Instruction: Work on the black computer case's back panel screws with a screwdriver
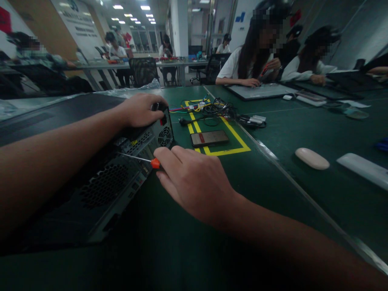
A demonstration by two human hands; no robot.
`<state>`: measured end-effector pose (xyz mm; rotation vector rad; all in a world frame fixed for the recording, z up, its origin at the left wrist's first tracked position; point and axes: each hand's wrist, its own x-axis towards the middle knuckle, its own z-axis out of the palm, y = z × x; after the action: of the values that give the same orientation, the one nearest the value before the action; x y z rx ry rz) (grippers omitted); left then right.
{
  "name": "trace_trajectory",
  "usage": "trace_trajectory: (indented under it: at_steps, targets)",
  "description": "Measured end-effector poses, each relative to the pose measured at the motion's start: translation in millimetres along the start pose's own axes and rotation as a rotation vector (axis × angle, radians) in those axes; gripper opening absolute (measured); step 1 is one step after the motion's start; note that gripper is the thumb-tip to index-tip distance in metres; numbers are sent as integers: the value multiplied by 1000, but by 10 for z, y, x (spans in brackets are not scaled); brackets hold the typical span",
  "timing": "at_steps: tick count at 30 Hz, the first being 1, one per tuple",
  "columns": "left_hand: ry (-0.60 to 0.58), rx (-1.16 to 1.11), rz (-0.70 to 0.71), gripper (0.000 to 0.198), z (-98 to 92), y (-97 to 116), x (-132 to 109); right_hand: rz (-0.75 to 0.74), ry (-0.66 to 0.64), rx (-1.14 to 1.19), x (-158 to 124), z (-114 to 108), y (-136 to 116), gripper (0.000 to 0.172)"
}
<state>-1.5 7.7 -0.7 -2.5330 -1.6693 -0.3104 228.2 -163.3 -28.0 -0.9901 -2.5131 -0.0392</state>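
A black computer case lies on its side on the green table, its rear panel with a round fan grille facing me. My left hand is closed over the case's far top corner. My right hand is closed on an orange-handled screwdriver; its thin metal shaft points left, with the tip against the rear panel.
A phone lies inside a yellow taped rectangle, with tangled cables behind it. A white mouse and a white keyboard sit at right. Other people work at the far side of the table and at tables behind.
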Motion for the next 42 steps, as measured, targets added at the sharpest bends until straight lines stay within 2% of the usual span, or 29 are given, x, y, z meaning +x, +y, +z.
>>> trace_trajectory:
  at_steps: [13,22,29,36,42]
  targets:
    - [-16,52,38,61,-50,103,-63,-25,64,-23,-15,75,41,21]
    - [-5,19,8,61,-12,37,-8,-39,122,-53,-30,58,31,21]
    - [-4,14,8,61,7,-1,2,-5,86,-58,-30,69,1,20]
    - [-3,16,2,60,-7,23,-4,11,41,-24,-20,71,-47,32]
    - [-11,10,-3,60,-10,12,-1,27,39,9,-17,56,-45,20]
